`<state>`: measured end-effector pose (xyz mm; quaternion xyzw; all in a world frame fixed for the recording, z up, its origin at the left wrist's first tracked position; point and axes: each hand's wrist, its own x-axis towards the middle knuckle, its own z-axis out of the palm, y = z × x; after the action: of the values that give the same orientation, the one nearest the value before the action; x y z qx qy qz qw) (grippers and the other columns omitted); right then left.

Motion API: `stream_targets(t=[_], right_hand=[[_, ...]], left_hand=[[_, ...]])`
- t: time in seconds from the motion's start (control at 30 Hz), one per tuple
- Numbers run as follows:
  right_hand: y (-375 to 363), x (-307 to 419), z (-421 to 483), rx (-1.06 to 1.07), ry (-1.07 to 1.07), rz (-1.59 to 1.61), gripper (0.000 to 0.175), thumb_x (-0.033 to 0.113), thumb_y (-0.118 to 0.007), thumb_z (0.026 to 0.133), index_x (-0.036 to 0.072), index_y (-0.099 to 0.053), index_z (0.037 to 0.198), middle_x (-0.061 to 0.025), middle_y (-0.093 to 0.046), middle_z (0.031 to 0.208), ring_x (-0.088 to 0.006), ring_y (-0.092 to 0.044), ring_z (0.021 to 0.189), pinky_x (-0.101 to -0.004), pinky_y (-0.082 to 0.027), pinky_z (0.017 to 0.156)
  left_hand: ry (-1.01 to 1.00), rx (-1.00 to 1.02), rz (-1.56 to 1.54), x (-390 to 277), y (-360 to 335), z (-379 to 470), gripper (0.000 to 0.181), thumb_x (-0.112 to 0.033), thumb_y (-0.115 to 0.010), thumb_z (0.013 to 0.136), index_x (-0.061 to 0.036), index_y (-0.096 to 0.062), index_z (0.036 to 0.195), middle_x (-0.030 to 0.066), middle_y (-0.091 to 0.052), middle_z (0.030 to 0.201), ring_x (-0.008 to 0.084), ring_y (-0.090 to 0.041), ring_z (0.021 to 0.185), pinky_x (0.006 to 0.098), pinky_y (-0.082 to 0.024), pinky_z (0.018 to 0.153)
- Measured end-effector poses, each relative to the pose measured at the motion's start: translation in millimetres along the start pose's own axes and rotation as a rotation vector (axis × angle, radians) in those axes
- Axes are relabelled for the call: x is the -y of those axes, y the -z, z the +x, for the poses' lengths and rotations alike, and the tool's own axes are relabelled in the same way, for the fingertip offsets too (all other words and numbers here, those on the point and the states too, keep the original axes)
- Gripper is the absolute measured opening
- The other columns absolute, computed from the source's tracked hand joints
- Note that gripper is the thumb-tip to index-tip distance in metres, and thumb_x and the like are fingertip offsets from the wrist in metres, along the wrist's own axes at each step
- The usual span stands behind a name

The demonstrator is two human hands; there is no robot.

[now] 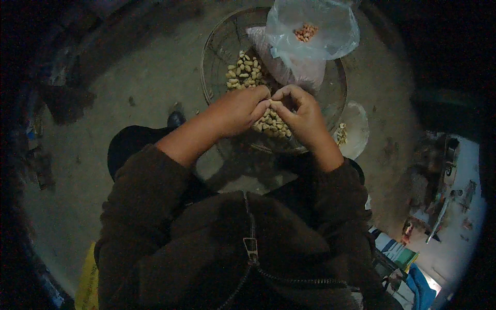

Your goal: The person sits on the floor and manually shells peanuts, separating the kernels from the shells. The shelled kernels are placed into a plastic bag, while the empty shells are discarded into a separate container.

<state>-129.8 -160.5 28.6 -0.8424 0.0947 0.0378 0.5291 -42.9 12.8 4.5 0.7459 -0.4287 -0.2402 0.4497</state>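
My left hand and my right hand meet over a round, shallow tray, thumbs and fingertips pinched together. Between them is a pale unshelled peanut, mostly covered by the fingers. One heap of unshelled peanuts lies in the tray beyond my left hand. More unshelled peanuts sit just below both hands, nearer my body. At the tray's far right a clear plastic bag stands with its mouth spread, and reddish shelled kernels show inside it.
A pinkish plastic bag lies under the clear one. Right of the tray, a whitish plastic bag on the floor holds what look like peanut shells. Cluttered items lie at lower right, and a yellow object at lower left.
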Motion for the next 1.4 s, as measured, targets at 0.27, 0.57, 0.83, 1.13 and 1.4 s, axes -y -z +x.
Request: stream_targets(t=[0.27, 0.57, 0.83, 1.13, 1.4], right_hand=[[1.6, 7.8, -0.2, -0.013, 0.117, -0.115, 0.024, 0.026, -0.059, 0.088, 0.002, -0.058, 0.085, -0.0141, -0.058, 0.077, -0.0265, -0.058, 0.071, -0.0348, -0.045, 0.065], [-0.4, 14.8, 1.2, 0.031, 0.182, -0.133, 0.026, 0.028, -0.052, 0.088, 0.003, -0.057, 0.082, -0.0189, -0.055, 0.075, -0.0368, -0.055, 0.070, -0.0414, -0.044, 0.062], [-11.7, 14.4, 4.4, 0.058, 0.273, -0.107, 0.029, 0.029, -0.049, 0.090, 0.002, -0.057, 0.085, -0.0195, -0.056, 0.076, -0.0384, -0.055, 0.072, -0.0420, -0.044, 0.065], [-5.0, 24.8, 7.5, 0.069, 0.671, -0.682, 0.014, 0.019, -0.066, 0.076, 0.008, -0.057, 0.078, -0.0110, -0.056, 0.069, -0.0324, -0.057, 0.063, -0.0421, -0.044, 0.055], [15.5, 18.3, 3.8, 0.079, 0.543, -0.551, 0.016, 0.014, -0.065, 0.078, 0.004, -0.053, 0.075, -0.0122, -0.051, 0.068, -0.0298, -0.051, 0.062, -0.0368, -0.040, 0.057]], left_hand=[[0.003, -0.064, -0.234, -2.5, -5.7, 3.8, 0.022, -0.023, -0.042, 0.095, -0.0020, -0.049, 0.096, 0.0183, -0.052, 0.081, 0.0374, -0.054, 0.078, 0.0425, -0.042, 0.069], [-0.110, -0.166, -0.087, -6.9, -8.5, -3.5, 0.021, -0.023, -0.042, 0.092, -0.0025, -0.048, 0.092, 0.0194, -0.051, 0.081, 0.0394, -0.052, 0.078, 0.0435, -0.042, 0.070], [-0.024, -0.246, -0.424, 2.5, -22.9, -10.0, 0.023, -0.022, -0.037, 0.093, -0.0019, -0.047, 0.087, 0.0125, -0.046, 0.072, 0.0260, -0.049, 0.068, 0.0384, -0.040, 0.063], [0.393, 0.005, -0.814, 3.9, -12.5, -5.4, 0.027, -0.027, -0.035, 0.093, -0.0086, -0.054, 0.092, 0.0014, -0.046, 0.067, 0.0105, -0.041, 0.054, 0.0268, -0.035, 0.049], [0.589, 0.064, -1.119, 11.4, -15.5, 3.9, 0.025, -0.030, -0.039, 0.090, -0.0117, -0.056, 0.093, -0.0014, -0.042, 0.062, 0.0090, -0.035, 0.049, 0.0252, -0.029, 0.046]])
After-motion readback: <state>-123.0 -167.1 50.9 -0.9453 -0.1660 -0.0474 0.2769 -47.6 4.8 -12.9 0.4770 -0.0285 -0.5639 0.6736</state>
